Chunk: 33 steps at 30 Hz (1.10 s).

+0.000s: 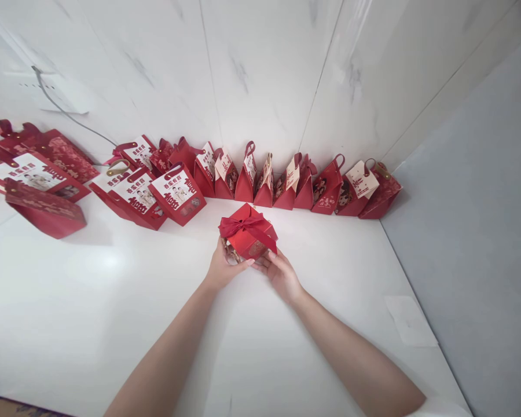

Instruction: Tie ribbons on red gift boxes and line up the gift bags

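Ok, L hand (220, 270) & R hand (284, 278) hold red box (243, 247) w/ bow (244, 225).

Soft, bright light

Even light covers the white tabletop (69, 307), glare glowing at left (shadows are faint); the marbled wall (269, 75) shows pale reflections, wide-angle stretch tilts outer lines, and the top right corner darkens

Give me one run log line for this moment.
left hand: holds red box; right hand: holds red box; ribbon: tied in bow; handled boxes: along wall
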Motion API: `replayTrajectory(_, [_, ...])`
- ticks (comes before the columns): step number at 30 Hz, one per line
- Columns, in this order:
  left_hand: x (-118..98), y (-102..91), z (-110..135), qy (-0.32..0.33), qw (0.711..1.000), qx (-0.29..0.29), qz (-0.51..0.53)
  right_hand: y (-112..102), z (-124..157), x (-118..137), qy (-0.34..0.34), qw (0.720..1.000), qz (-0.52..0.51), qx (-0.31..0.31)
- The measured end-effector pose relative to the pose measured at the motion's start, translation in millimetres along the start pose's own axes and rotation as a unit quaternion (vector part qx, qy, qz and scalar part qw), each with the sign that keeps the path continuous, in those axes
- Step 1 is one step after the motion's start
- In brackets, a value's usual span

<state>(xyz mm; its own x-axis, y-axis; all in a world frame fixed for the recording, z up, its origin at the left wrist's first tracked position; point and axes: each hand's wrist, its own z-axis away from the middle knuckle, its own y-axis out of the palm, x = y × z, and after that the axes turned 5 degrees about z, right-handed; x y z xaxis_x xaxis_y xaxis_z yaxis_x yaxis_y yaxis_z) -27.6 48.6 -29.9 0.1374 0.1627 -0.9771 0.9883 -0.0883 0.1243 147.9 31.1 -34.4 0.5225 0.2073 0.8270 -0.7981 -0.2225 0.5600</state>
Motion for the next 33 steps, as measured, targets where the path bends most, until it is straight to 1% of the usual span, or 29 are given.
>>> replayTrajectory(5, [0.5, -0.3, -0.6, -0.006, 1.000, 0.005, -0.004, 0.1, 0.1, 0.3, 0.000, 1.000, 0.023, -0.009])
replayTrajectory(15, [-1.2, 0.5, -0.4, -0.004, 1.000, 0.002, -0.002, 0.3, 0.3, -2.5, -0.004, 1.000, 0.020, -0.008])
replayTrajectory(16, [-1.6, -0.1, 0.2, -0.001, 1.000, 0.009, -0.005, 1.2, 0.5, -2.5, -0.006, 1.000, 0.021, -0.011])
replayTrajectory(19, [-4.5, -3.5, 1.7, 0.020, 0.998, 0.056, 0.004, 2.4, 0.9, -1.9, -0.007, 0.999, 0.020, -0.025])
replayTrajectory(21, [-6.9, -6.6, 1.5, 0.042, 0.997, 0.068, 0.015, 0.8, 0.7, -1.0, 0.009, 0.999, 0.017, -0.034])
replayTrajectory(23, [-8.5, -9.2, 0.4, 0.048, 0.997, 0.050, 0.018, -2.2, 0.2, 0.2, 0.024, 0.999, 0.010, -0.042])
replayTrajectory(25, [-8.6, -10.4, -0.8, 0.036, 0.998, 0.042, 0.022, -4.8, 0.0, 1.4, 0.026, 0.999, 0.003, -0.039])
replayTrajectory(27, [-7.6, -9.9, -1.3, 0.021, 0.997, 0.060, 0.052, -4.7, 0.4, 2.5, 0.020, 0.999, 0.002, -0.028])
replayTrajectory(30, [-5.9, -8.2, -0.4, 0.008, 0.990, 0.101, 0.097, 1.1, 2.3, 3.9, 0.021, 1.000, 0.012, -0.016])
replayTrajectory(33, [-6.3, -8.5, 1.2, -0.003, 0.987, 0.136, 0.087, 8.6, 4.4, 3.8, -0.009, 0.999, 0.014, -0.031])
